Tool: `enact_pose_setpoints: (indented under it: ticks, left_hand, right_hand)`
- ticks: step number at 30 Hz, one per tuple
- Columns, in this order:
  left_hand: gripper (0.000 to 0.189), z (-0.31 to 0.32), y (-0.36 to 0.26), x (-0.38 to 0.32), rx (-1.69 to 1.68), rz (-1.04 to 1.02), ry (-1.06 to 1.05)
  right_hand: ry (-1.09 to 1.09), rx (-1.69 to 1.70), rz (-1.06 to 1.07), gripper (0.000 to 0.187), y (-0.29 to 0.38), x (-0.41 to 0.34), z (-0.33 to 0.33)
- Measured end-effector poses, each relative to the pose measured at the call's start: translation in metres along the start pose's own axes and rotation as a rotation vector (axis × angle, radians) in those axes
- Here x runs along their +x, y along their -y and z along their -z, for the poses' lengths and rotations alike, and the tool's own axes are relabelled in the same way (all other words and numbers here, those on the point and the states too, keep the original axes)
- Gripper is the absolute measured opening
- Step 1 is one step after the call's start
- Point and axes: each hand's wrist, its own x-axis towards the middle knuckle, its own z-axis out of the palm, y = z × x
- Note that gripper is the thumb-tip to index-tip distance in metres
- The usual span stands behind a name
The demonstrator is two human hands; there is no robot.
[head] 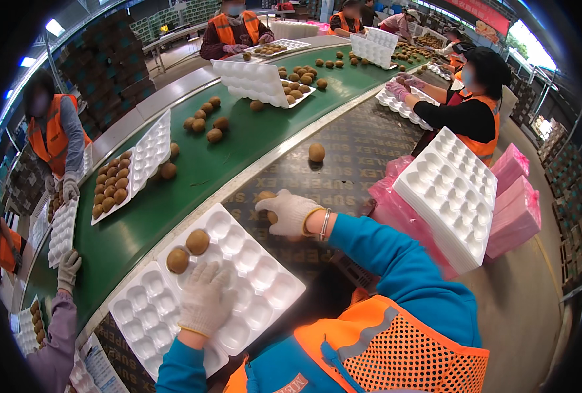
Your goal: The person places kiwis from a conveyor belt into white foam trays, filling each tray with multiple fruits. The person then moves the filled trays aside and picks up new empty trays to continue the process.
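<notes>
My left hand (206, 300), in a white knit glove, lies palm down over a white moulded plastic tray (276, 290); whether a fruit is under the palm is hidden. Just beyond its fingertips, two brown kiwifruit (188, 251) sit in cups of the same tray. Most other visible cups hold nothing. To the right, my gloved right hand (291, 212) curls its fingers around a kiwifruit (272, 217) on the dark board. A second kiwifruit (266, 195) touches the fingers from behind. Farther off, a single kiwifruit (316, 153) rests on the board.
A green conveyor belt (197, 172) runs past the board's metal edge, carrying loose kiwifruit (214, 135) and filled trays (111, 184). Stacked white trays (443, 196) in pink plastic stand at my right. Co-workers in orange vests line both sides; a gloved hand (69, 270) reaches in at left.
</notes>
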Motion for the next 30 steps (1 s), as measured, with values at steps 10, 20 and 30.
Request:
enact_pose_setpoints:
  ticks: [10, 20, 30]
  left_hand:
    - [0.059, -0.003, 0.018, -0.007, -0.68, 0.259, -0.204]
    - [0.08, 0.011, 0.017, 0.01, -1.32, 0.475, -0.253]
    - [0.075, 0.058, 0.02, 0.031, -1.759, 0.407, -0.304]
  right_hand:
    - [-0.05, 0.843, 0.298, 0.064, 0.002, 0.035, -0.015]
    - [0.374, 0.908, 0.627, 0.075, 0.091, -0.012, -0.02]
    - [0.222, 2.158, 0.027, 0.039, -0.001, 0.064, -0.058]
